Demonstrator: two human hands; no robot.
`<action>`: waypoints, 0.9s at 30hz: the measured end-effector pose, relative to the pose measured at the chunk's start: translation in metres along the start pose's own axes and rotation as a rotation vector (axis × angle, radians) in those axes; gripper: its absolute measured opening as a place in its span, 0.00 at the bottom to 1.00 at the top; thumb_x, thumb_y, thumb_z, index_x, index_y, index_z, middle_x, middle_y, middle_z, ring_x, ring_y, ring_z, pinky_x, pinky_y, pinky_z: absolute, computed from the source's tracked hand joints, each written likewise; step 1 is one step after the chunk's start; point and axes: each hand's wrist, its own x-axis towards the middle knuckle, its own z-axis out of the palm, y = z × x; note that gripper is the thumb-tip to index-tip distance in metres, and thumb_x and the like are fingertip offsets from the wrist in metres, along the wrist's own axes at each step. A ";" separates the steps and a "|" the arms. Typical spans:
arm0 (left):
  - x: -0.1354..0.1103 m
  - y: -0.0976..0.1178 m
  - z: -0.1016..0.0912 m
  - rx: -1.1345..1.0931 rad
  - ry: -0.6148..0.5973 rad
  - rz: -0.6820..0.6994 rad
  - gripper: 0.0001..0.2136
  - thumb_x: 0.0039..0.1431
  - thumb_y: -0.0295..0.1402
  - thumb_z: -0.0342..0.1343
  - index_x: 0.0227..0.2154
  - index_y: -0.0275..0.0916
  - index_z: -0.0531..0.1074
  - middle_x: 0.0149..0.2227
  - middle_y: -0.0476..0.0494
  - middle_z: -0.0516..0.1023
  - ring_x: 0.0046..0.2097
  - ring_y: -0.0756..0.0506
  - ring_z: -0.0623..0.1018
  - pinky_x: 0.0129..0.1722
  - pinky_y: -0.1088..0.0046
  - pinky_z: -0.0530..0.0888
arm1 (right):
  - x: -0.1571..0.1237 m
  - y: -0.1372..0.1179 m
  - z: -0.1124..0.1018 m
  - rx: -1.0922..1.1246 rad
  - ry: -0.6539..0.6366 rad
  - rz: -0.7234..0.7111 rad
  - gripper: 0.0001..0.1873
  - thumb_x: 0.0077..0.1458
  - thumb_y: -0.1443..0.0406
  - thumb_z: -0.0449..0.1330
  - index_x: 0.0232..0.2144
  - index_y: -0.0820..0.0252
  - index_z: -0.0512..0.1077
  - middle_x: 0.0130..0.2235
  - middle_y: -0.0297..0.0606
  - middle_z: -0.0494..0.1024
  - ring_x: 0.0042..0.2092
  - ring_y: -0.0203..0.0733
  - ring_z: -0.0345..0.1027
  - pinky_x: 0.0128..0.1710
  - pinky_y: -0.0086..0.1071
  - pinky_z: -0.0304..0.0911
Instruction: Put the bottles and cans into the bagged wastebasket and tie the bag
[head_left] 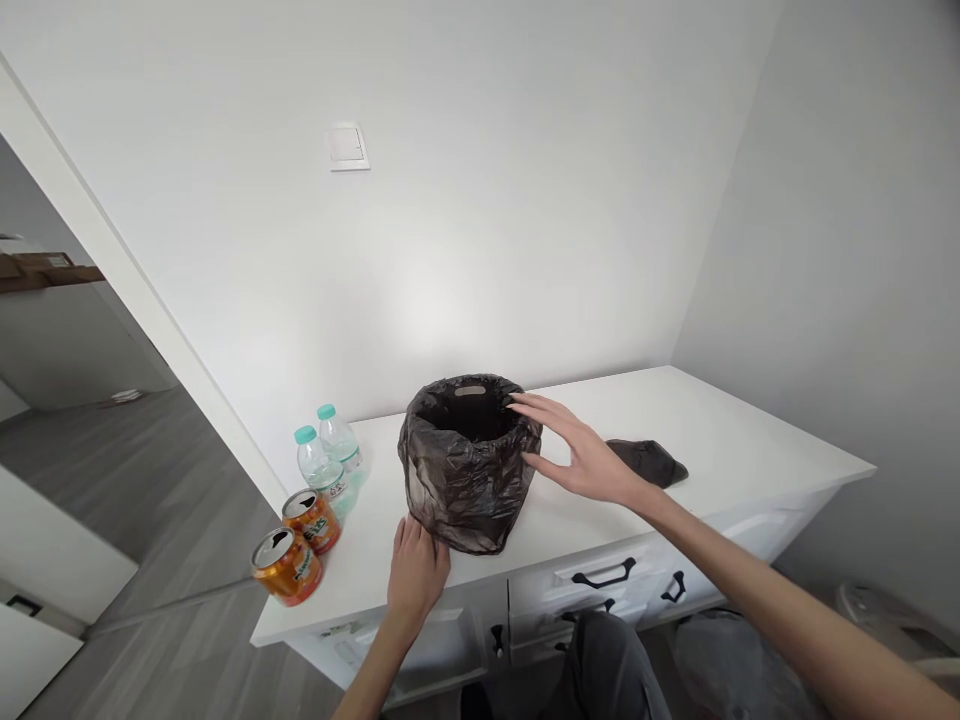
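Note:
A small bin lined with a dark plastic bag (463,470) stands on the white countertop (720,440). My left hand (415,572) rests at the bag's lower left edge, its fingers closed on the plastic. My right hand (581,455) hovers at the bin's right rim, fingers spread and open, fingertips touching the bag's edge. A folded dark bag (651,461) lies on the counter just behind my right wrist.
Two orange drink cans (298,545) stand near the counter's left front corner, with two clear water bottles (328,460) behind them. Drawers with black handles (604,577) run below the counter. A wall switch (348,147) sits above.

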 end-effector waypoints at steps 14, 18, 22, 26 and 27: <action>-0.002 -0.002 0.004 0.005 0.103 0.054 0.17 0.70 0.30 0.45 0.56 0.37 0.74 0.59 0.38 0.79 0.67 0.36 0.71 0.69 0.50 0.66 | -0.101 0.153 0.115 0.584 0.191 0.601 0.11 0.57 0.63 0.55 0.23 0.56 0.68 0.22 0.30 0.68 0.25 0.37 0.60 0.29 0.32 0.57; -0.002 0.000 0.001 -0.015 0.096 0.039 0.18 0.70 0.29 0.45 0.56 0.38 0.74 0.59 0.39 0.79 0.68 0.37 0.70 0.69 0.50 0.66 | -0.094 0.145 0.133 0.631 0.064 0.667 0.13 0.58 0.61 0.52 0.21 0.54 0.61 0.18 0.27 0.59 0.22 0.36 0.51 0.25 0.32 0.48; -0.002 0.000 0.002 -0.025 0.086 0.028 0.18 0.71 0.29 0.45 0.56 0.38 0.74 0.59 0.39 0.79 0.68 0.37 0.70 0.70 0.50 0.65 | -0.094 0.145 0.136 0.554 0.088 0.675 0.14 0.57 0.60 0.50 0.20 0.53 0.57 0.19 0.27 0.57 0.23 0.37 0.49 0.26 0.32 0.47; -0.003 -0.002 0.005 -0.042 0.070 0.020 0.18 0.70 0.29 0.45 0.58 0.39 0.72 0.61 0.40 0.78 0.68 0.37 0.70 0.70 0.49 0.65 | -0.098 0.151 0.137 0.430 0.115 0.652 0.14 0.56 0.60 0.50 0.20 0.53 0.55 0.21 0.28 0.57 0.27 0.38 0.52 0.30 0.33 0.48; -0.004 -0.002 0.006 -0.044 0.070 0.021 0.18 0.70 0.29 0.45 0.58 0.39 0.72 0.61 0.40 0.78 0.68 0.37 0.70 0.70 0.49 0.65 | -0.099 0.152 0.137 0.414 0.116 0.653 0.14 0.56 0.59 0.50 0.20 0.53 0.55 0.21 0.28 0.57 0.27 0.38 0.52 0.30 0.33 0.48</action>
